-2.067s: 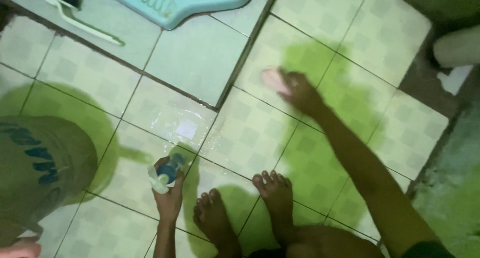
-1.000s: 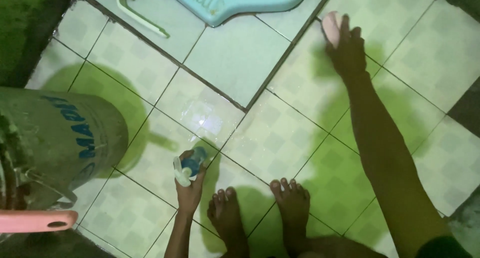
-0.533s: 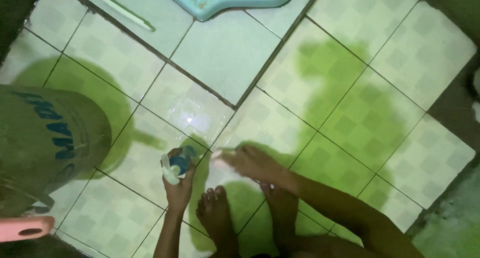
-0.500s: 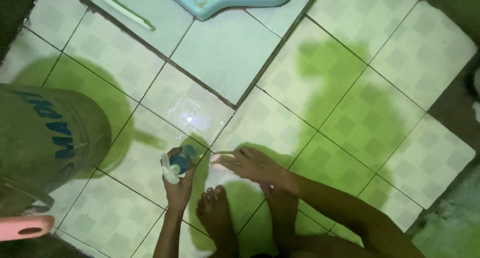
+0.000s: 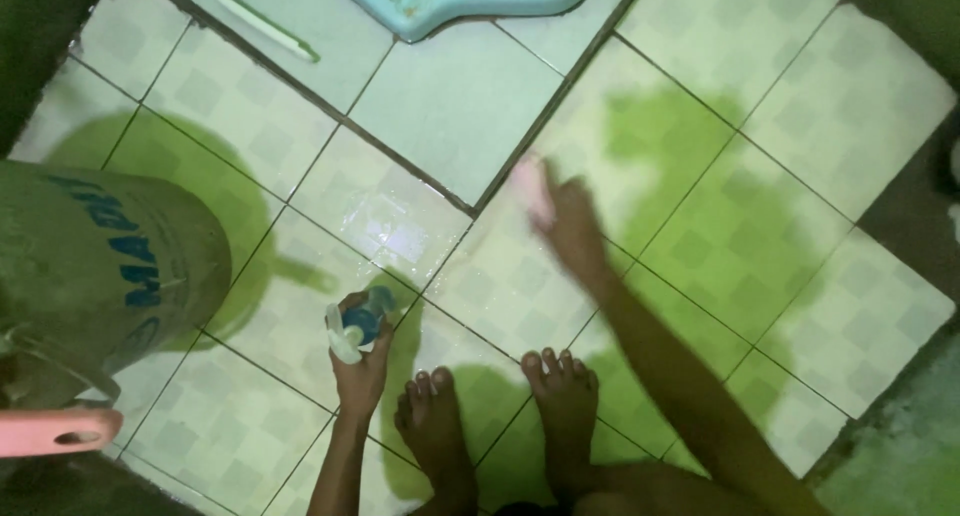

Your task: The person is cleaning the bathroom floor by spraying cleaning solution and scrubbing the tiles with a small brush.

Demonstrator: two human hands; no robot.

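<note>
We see the left hand [image 5: 362, 366] gripping a blue spray bottle [image 5: 355, 323] upright above the wet tiled floor [image 5: 690, 166]. The right hand [image 5: 568, 228], blurred, seems closed on a pink scrubbing pad [image 5: 532, 189] pressed against the tiles.

A small bottle [image 5: 358, 326] with a blue body and a white top stood on the wet floor, held in the left hand [image 5: 362, 368]. A big grey-green round bucket [image 5: 95, 266] at the left had blue letters painted on its side.
</note>
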